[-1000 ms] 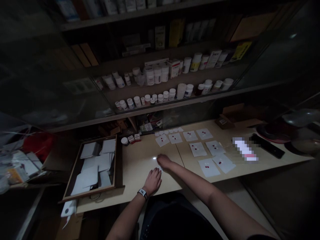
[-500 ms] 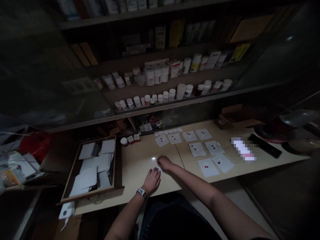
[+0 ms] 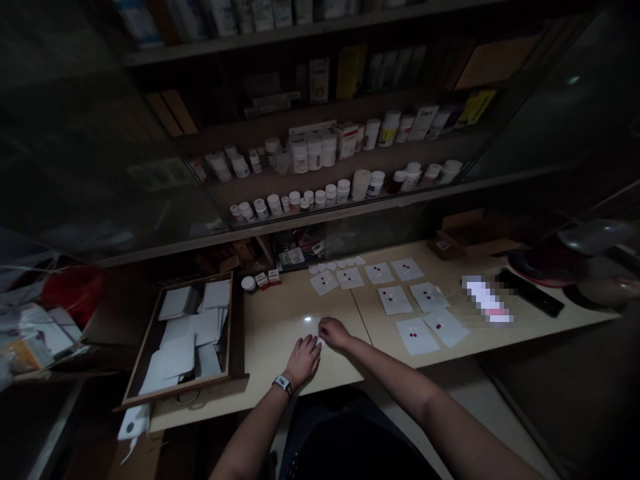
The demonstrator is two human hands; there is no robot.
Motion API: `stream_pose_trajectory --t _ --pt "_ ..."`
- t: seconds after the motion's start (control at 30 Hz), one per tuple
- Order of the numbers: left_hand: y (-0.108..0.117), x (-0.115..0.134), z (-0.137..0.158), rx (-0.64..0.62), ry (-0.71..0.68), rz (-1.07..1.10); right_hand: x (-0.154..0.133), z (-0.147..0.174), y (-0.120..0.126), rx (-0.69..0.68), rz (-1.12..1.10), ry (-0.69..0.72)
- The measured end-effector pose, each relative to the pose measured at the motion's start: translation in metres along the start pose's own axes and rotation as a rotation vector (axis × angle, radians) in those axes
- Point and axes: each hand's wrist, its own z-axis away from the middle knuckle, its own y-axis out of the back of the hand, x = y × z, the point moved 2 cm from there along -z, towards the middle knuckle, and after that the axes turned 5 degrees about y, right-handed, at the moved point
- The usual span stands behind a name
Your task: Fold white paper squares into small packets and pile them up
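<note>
My left hand point(image 3: 303, 360), with a watch point(image 3: 283, 385) on its wrist, lies palm down on the light wooden table, fingers stretched out. Right beside it, my right hand point(image 3: 334, 332) has its fingers curled together at a small piece of white paper point(image 3: 321, 342). Most of that paper is hidden under my hands. To the right, several square white papers point(image 3: 395, 300) are spread out, each bearing small red and white pills point(image 3: 413, 335). A row of small folded white papers point(image 3: 337, 265) runs along the back of the table.
An open drawer point(image 3: 231, 333) with stacks of white paper point(image 3: 173, 353) juts out at left. A white-lidded bottle point(image 3: 249, 284) and small boxes point(image 3: 267, 278) stand behind it. Shelves of medicine bottles point(image 3: 361, 185) rise at the back. A cardboard box point(image 3: 470, 233) and a black phone-like object point(image 3: 533, 293) lie right.
My right hand has shifted slightly right and down on the table, its fingers still curled. My left hand stays almost in place.
</note>
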Motion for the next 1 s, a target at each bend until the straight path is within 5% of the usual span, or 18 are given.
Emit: stream_pose_trajectory --t 0.2,0.5,1.0 --pt "0.007 0.002 -0.002 -0.035 -0.052 0.021 0.009 0.009 0.005 -0.082 0.019 -0.071" --pt "0.023 0.008 -0.008 -0.058 0.001 0.066 0.009 0.025 -0.012 -0.008 0.194 0.046" --pt "0.010 0.009 -0.008 -0.044 0.002 0.056 0.017 0.037 -0.031 -0.025 0.345 0.271"
